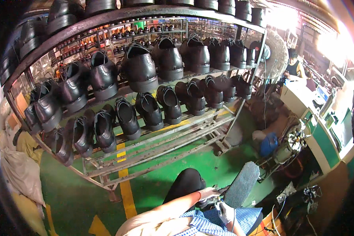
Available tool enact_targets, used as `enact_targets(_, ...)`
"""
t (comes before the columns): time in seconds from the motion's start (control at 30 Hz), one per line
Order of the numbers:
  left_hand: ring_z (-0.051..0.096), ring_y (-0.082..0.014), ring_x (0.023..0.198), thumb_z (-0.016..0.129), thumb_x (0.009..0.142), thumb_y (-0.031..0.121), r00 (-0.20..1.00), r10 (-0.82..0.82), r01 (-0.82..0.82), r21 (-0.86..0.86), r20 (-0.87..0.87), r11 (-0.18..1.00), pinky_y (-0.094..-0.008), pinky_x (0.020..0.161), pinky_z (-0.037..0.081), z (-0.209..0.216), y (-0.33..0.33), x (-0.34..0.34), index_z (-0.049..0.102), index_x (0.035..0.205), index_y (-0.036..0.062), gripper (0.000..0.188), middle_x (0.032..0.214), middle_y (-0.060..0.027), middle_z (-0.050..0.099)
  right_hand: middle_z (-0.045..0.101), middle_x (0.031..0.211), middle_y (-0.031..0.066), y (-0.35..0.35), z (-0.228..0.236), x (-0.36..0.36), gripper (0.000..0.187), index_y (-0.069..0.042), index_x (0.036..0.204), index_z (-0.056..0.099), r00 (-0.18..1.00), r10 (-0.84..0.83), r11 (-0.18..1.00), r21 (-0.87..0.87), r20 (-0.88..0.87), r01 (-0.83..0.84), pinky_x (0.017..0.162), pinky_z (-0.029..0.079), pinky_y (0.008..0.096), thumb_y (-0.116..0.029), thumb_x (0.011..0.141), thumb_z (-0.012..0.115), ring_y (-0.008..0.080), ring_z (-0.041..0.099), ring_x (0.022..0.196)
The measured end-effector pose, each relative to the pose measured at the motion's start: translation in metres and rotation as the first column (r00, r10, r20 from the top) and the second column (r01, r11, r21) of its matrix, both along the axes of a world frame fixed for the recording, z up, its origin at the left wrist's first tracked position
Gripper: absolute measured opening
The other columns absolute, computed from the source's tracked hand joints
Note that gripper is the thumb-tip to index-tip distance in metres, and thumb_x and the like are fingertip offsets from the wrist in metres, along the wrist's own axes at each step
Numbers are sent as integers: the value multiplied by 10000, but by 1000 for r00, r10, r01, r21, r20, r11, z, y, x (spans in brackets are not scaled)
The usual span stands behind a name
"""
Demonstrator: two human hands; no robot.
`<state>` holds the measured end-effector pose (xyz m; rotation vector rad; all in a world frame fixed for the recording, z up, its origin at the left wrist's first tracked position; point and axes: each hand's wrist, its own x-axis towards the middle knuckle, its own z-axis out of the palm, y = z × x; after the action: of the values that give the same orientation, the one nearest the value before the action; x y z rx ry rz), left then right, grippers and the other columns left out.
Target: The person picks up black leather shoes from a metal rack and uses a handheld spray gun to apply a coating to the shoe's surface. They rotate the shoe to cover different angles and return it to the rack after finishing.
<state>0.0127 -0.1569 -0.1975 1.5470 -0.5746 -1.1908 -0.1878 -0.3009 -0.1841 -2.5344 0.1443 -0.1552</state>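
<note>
Near the bottom of the view, my left hand (209,193) wears a pale glove and reaches in over my dark-trousered knee. My right hand (225,212), gloved in white, is close beside it above a blue checked cloth (242,218) on my lap. The fingers of both hands are bent around a small dark piece (223,190) between them, too small and partly covered to name. Just beyond the hands lies a long grey textured pad (243,184) with a rounded end.
A metal rack (153,161) with several rows of black shoes (139,69) stands in front. A round fan (273,55) is at the right, with a person (293,70) behind it. A machine (291,141) and a white-and-green bench (322,133) fill the right. Pale sacks (21,169) lie left.
</note>
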Motion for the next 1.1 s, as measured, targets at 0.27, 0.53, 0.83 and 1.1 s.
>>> enact_targets(0.27,542,-147,650,678,977,464,992,99,-103,49,73,993,-333,544,389,-12,1,7,708,1048,29,442,780,-27,618,736,818,145,0,67,-15,239,-138,1029,766,999,28,966,-256,-17,-32,678,535,494,-210,819,677,367,701,736)
enact_targets(0.53,611,-159,783,642,984,108,958,284,-277,-139,30,951,-309,686,513,16,18,21,616,1216,32,246,937,-43,641,645,907,168,-130,83,-100,87,-44,1049,634,607,-725,661,82,326,746,702,508,408,-60,965,617,323,630,804)
enact_targets(0.83,585,-194,1150,606,977,-26,652,667,-549,-383,361,743,-356,1050,468,145,1,-37,582,1321,-18,345,1206,-91,606,654,1166,229,-218,-91,-134,256,-83,1125,653,559,-726,680,-299,-400,669,921,548,515,-242,1043,469,393,692,1071)
enact_targets(1.1,427,-457,1448,700,881,171,8,-134,58,133,991,989,-594,1218,305,192,-54,-76,580,1421,67,563,1518,-194,518,740,1058,173,-180,-286,-118,301,-93,1077,669,286,-770,531,-324,-571,783,836,573,501,-337,1066,494,370,739,961)
